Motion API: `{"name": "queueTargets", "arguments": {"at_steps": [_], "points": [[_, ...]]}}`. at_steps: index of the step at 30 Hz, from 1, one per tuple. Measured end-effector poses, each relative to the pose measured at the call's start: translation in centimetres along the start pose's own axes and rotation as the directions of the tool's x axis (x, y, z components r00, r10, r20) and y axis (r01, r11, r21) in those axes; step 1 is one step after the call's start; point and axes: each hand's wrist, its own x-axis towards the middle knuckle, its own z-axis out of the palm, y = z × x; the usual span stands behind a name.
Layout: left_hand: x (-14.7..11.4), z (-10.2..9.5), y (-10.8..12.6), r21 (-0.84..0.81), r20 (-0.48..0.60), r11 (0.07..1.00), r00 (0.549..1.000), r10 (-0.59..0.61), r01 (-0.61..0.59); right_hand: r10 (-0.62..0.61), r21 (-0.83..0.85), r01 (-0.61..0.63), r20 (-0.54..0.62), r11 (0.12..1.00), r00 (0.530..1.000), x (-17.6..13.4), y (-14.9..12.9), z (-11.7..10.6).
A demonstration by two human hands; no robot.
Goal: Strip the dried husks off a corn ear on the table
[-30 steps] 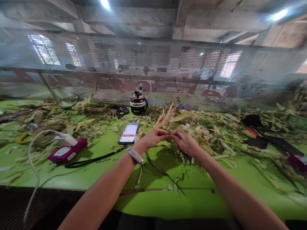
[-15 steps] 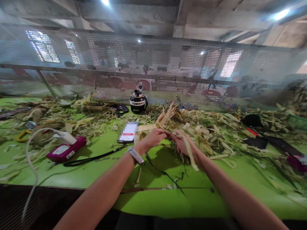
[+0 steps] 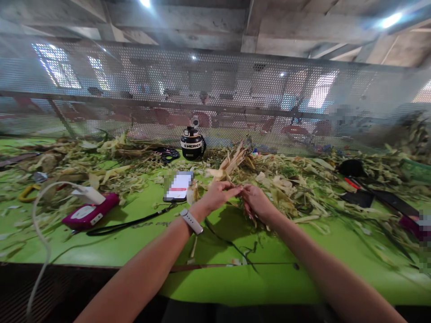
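Your left hand (image 3: 218, 196) and right hand (image 3: 256, 202) meet at the fingertips, to the right of the phone (image 3: 178, 186). Both hold a narrow pinch; whatever sits between the fingers is too small to make out, so you cannot tell whether either one grips a strand. The dry husk bundle (image 3: 233, 162) lies just beyond your fingers, right of the phone and a little farther from you. Its long axis slants away from you and rightward, the pale lower end nearest your left hand. Whether that end touches your knuckles is hard to judge here.

Loose husks (image 3: 286, 186) crowd the bundle's right side, farther right of the phone, and your right hand sits against their near edge. A small husk tuft (image 3: 192, 194) stands between the phone and your left wrist. Behind the phone is the bottle (image 3: 191, 144); to the phone's left lies the purple power strip (image 3: 90, 212). A black strap (image 3: 131, 223) runs leftward from the phone's near edge across the green table (image 3: 134, 246).
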Motion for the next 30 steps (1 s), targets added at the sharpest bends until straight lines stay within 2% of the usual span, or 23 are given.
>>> {"name": "queueTargets", "arguments": {"at_steps": [4,7,10,15,18,21,24,26,30], "points": [[0.3,-0.2,-0.4,-0.097,0.078,0.995,0.997,-0.029,0.037,0.022,0.038,-0.022,0.010,0.999,1.000,0.1,-0.3,-0.4],[0.3,-0.6,-0.5,-0.187,0.106,0.976,0.990,-0.094,0.113,0.019,-0.022,-0.016,0.145,1.000,0.989,0.1,-0.9,-1.7],[0.3,-1.1,-0.4,-0.231,0.126,0.959,0.982,-0.137,0.164,-0.035,-0.146,0.072,0.244,0.987,0.969,0.0,-1.4,-3.0],[0.2,-1.7,-0.3,-0.216,0.207,0.962,0.971,-0.119,0.164,-0.205,-0.281,0.255,0.194,0.925,0.959,0.1,-1.5,-3.9],[0.2,-2.0,-0.3,-0.221,0.256,0.960,0.960,-0.110,0.169,-0.284,-0.396,0.349,0.216,0.849,0.934,0.1,-1.6,-4.0],[0.2,-2.0,-0.2,-0.242,0.236,0.955,0.965,-0.112,0.170,-0.353,-0.494,0.391,0.173,0.776,0.919,0.2,-1.5,-3.9],[0.2,-2.0,-0.1,-0.242,0.200,0.957,0.974,-0.110,0.158,-0.351,-0.412,0.363,0.107,0.836,0.930,0.4,-1.2,-3.6],[0.2,-2.1,0.0,-0.277,0.222,0.943,0.967,-0.127,0.187,-0.344,-0.332,0.356,0.097,0.873,0.934,0.5,-1.0,-3.4],[0.2,-2.5,-0.1,-0.479,0.363,0.794,0.908,-0.210,0.375,-0.435,-0.317,0.457,0.141,0.831,0.889,0.3,-1.1,-3.4]]}}
